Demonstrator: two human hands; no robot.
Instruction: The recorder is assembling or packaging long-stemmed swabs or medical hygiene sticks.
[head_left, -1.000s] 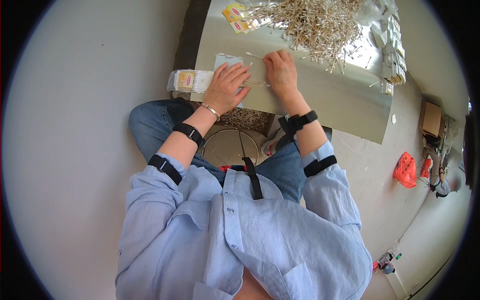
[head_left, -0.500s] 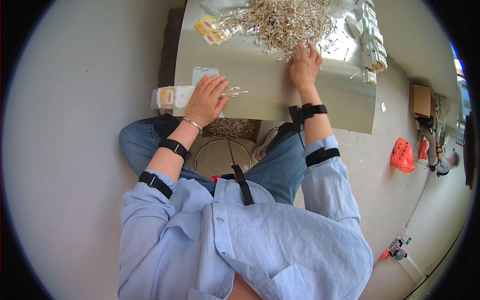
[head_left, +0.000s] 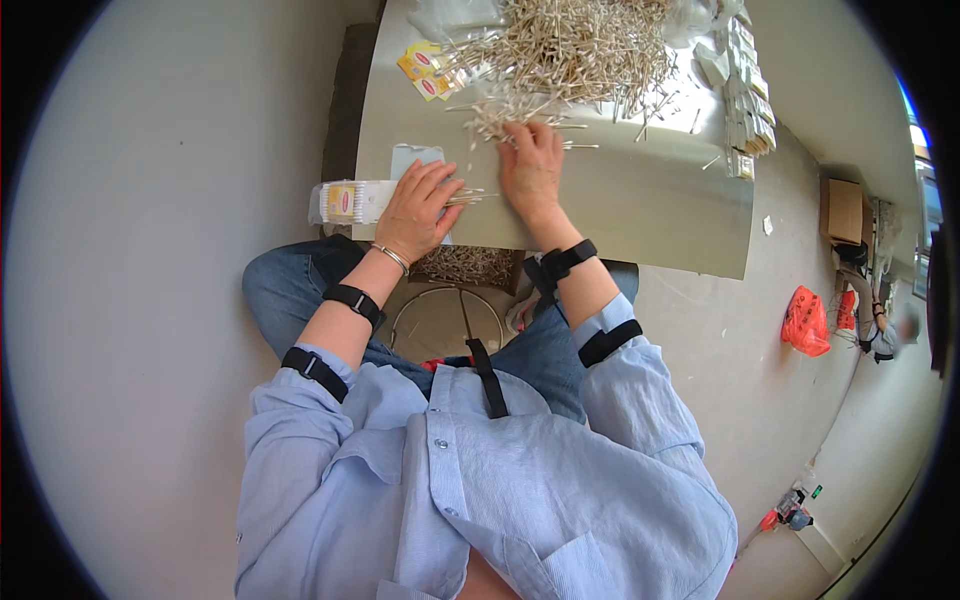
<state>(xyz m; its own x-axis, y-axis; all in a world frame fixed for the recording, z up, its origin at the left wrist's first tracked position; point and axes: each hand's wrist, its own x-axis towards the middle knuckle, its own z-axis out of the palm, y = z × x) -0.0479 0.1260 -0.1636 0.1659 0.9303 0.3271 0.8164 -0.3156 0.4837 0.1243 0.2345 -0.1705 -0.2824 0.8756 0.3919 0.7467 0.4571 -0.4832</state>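
Observation:
My left hand point(head_left: 412, 217) lies over a flat packet on the near left of the table, fingers together. A few cotton swabs point(head_left: 468, 197) stick out to the right between its thumb and fingers. Left of that hand is the packet point(head_left: 342, 202), a transparent bag with a yellow label and a row of swabs. A pale blue card point(head_left: 412, 157) shows just beyond the fingers. My right hand point(head_left: 533, 172) has its fingers curled down on a loose bunch of cotton swabs point(head_left: 510, 112), partly blurred, at the near edge of the big swab heap point(head_left: 570, 50).
Yellow printed cards point(head_left: 425, 70) lie left of the heap. Stacked packets point(head_left: 745, 95) line the right edge of the metal table point(head_left: 660, 210). A box of swabs point(head_left: 468, 265) sits below the near edge. A red bag point(head_left: 805, 322) is on the floor; another person point(head_left: 882, 330) is far right.
My right hand has moved left and slightly nearer from the heap's right side, and a bunch of swabs has come away from the heap with it. The left hand stays nearly in place.

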